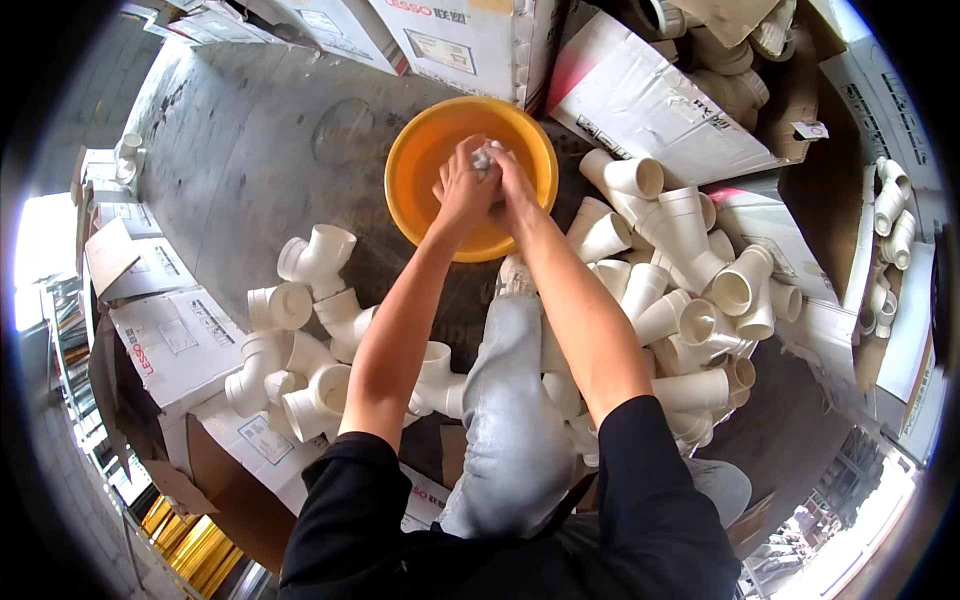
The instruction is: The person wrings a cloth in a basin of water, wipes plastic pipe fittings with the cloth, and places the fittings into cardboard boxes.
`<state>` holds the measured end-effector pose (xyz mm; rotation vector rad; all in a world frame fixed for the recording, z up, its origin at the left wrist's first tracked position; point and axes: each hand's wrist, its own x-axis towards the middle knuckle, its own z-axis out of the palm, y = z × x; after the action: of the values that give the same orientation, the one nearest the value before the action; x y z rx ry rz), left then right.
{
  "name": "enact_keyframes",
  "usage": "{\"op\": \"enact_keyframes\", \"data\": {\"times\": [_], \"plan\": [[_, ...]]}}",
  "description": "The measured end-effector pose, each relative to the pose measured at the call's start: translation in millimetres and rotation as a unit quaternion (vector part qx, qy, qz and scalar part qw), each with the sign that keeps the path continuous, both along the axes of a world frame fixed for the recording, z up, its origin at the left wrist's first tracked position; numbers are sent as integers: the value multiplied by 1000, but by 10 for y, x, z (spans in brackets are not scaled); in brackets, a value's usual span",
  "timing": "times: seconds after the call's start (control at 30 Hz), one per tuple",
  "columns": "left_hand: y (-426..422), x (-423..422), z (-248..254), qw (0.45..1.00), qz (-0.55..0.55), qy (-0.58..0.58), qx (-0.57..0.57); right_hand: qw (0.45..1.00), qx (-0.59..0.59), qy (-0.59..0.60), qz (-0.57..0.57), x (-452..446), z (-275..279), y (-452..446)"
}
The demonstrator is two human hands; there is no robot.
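My left hand (465, 182) and my right hand (512, 182) meet over the yellow plastic basin (405, 175) on the floor. Both are closed around a small light grey wad (482, 158) that looks like a wadded rag; the fingers hide most of it. The basin stands just beyond my shoe (515, 275). White plastic pipe fittings lie on both sides of my leg, among them a branched one (680, 235) to the right of my right forearm and an elbow (322, 255) left of my left forearm.
Close by on the right, an open carton (660, 100) holds more white fittings. Another carton (455, 45) stands behind the basin. Boxes (175, 340) line the left side, and more small fittings (890, 215) sit at the far right. Grey concrete floor (240, 130) shows at upper left.
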<state>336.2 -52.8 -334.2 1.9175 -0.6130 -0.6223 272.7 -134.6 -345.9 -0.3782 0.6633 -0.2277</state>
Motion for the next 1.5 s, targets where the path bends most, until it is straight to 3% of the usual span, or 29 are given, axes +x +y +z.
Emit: {"op": "enact_keyframes", "data": {"times": [0.07,0.1,0.17,0.2,0.3,0.4,0.47,0.57,0.67,0.8,1.07,1.3,1.33,1.43,1.5], "plan": [[76,43,71,953,-63,-276,110,997,-8,65,-38,11,93,28],[162,89,-17,982,-17,-182,41,998,3,49,-32,-2,154,22],[392,206,-398,992,80,10,-99,999,24,14,-19,-45,193,-31],[524,163,-645,971,211,-52,-96,1000,-11,28,-2,-46,-13,-63],[770,22,-440,910,348,-118,192,998,45,8,-43,-23,-21,-23],[1126,37,-1274,908,375,31,182,997,39,45,-52,2,-60,39],[1352,140,-1780,921,337,160,115,996,23,75,-36,6,-71,61],[1432,101,-1661,922,326,172,120,996,-57,60,-26,5,-179,170],[1462,-105,-1206,904,346,228,107,994,-74,86,0,-8,-163,247],[1633,-276,-1026,888,347,280,114,990,-98,97,3,-17,83,381],[2131,-582,-882,866,361,314,143,984,-128,95,83,23,337,460],[2526,-681,-1092,833,396,373,104,982,-134,114,71,186,693,678],[2532,-661,-1046,828,415,356,123,982,-132,114,70,194,723,691],[2420,-624,-723,880,456,29,130,988,-95,101,71,205,814,778],[2222,-424,-250,905,362,190,-116,984,-107,127,63,221,940,806]]}}
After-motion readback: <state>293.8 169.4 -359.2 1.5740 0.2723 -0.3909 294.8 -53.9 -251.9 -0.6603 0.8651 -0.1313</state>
